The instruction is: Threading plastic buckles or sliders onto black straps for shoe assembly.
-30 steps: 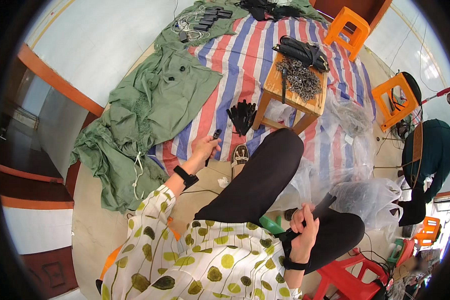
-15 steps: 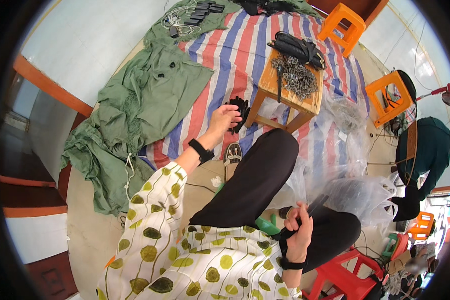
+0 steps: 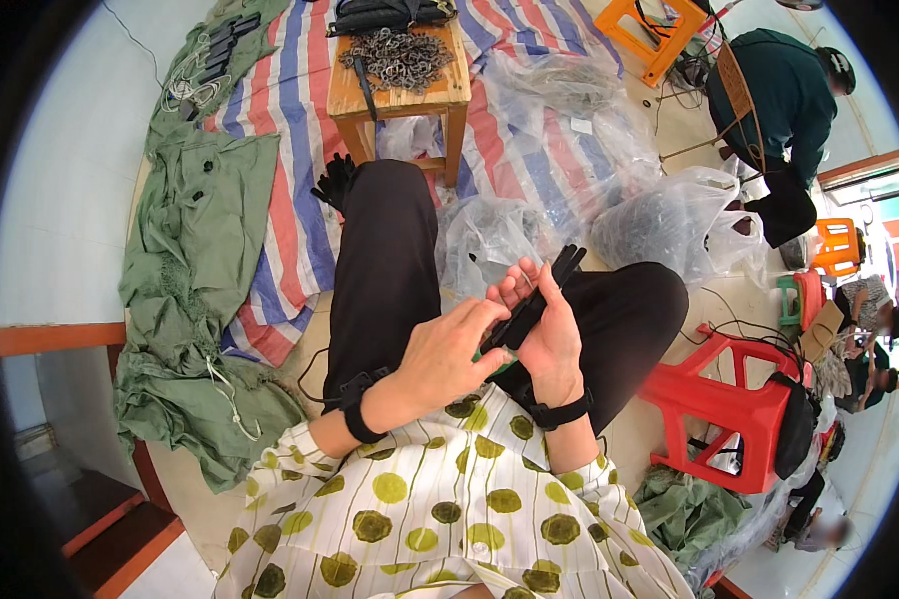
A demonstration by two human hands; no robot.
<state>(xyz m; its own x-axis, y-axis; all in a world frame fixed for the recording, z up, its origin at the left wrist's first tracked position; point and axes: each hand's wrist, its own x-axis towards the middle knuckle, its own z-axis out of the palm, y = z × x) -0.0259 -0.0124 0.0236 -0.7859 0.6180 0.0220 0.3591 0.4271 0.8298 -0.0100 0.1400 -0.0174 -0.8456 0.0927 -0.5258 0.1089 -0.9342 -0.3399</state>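
Slim black pieces [image 3: 563,268] lie across the upturned palm and fingers of my right hand [image 3: 552,344], the thumb closed over them; their exact kind does not show. My left hand [image 3: 440,344] meets it above my lap, its bent fingertips gripping the near end of these pieces. A small bit of green [image 3: 505,357] shows beneath my fingers. On the striped sheet [image 3: 288,215] beside my left knee is a bundle of thin black pieces [image 3: 338,183], partly behind the knee.
Ahead stands a wooden stool [image 3: 456,85] bearing a heap of metal chain-like parts [image 3: 398,58] and a black pouch [image 3: 390,12]. Clear plastic bags [image 3: 659,225] lie to the right. A red stool [image 3: 714,409] is by my right side; a person [image 3: 774,100] bends over at far right.
My left hand has drawn back from the black bundle near the wooden stool and joined my right hand at the slim black pieces. The view has turned to the right.
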